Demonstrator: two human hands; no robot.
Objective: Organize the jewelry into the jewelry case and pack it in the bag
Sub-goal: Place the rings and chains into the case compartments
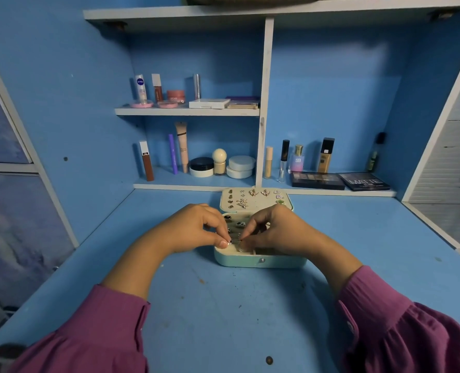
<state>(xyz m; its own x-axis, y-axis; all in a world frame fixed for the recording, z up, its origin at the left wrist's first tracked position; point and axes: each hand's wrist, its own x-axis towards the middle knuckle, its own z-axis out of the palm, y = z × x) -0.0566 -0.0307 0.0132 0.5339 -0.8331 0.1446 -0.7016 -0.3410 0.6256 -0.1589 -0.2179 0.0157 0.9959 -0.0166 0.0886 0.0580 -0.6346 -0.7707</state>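
Observation:
A small mint-green jewelry case (pixel 261 261) lies open on the blue desk, its cream lid (pixel 253 199) laid back with several earrings pinned in it. Rings sit in the cream slots of the base. Both hands hover over the front left of the base. My left hand (pixel 199 227) pinches a small silver piece of jewelry (pixel 230 241) between thumb and forefinger. My right hand (pixel 274 230) pinches the same piece, or one just beside it, from the right. My hands hide most of the tray. No bag is in view.
Shelves behind the case hold cosmetics: tubes and jars (pixel 210 165) on the lower left, bottles (pixel 298 158) and two dark palettes (pixel 339 181) on the lower right, more on the upper shelf (pixel 188 111). The blue desk surface (pixel 223 313) spreads in front of the case.

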